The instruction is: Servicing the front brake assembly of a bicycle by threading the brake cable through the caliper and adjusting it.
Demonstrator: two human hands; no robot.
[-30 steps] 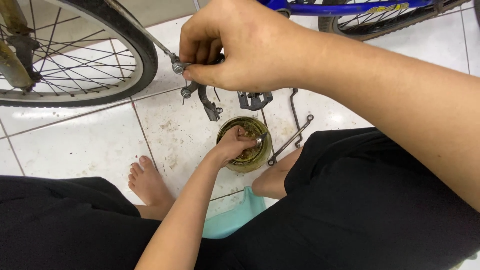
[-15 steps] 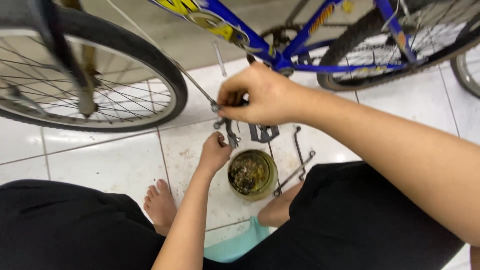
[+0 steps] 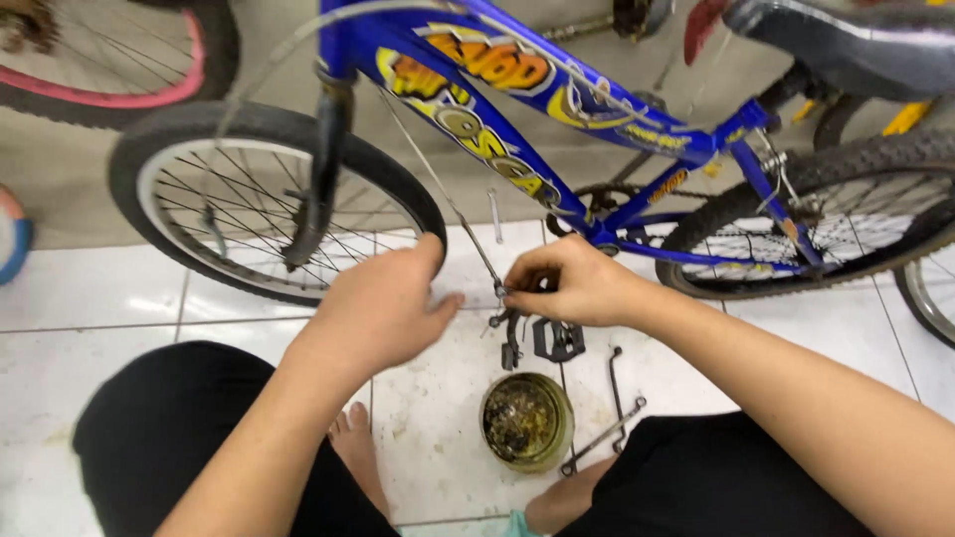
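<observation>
Just below the blue bike frame [image 3: 557, 109], the right hand [image 3: 572, 283] pinches a cable end [image 3: 500, 290], the cable running up-left. The left hand [image 3: 383, 308] hovers loosely open beside it, holding nothing; a grease tin [image 3: 525, 420] sits below both.

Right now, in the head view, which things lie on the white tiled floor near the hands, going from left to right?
Bare foot → round tin of dirty grease → two crossed metal wrenches.
</observation>
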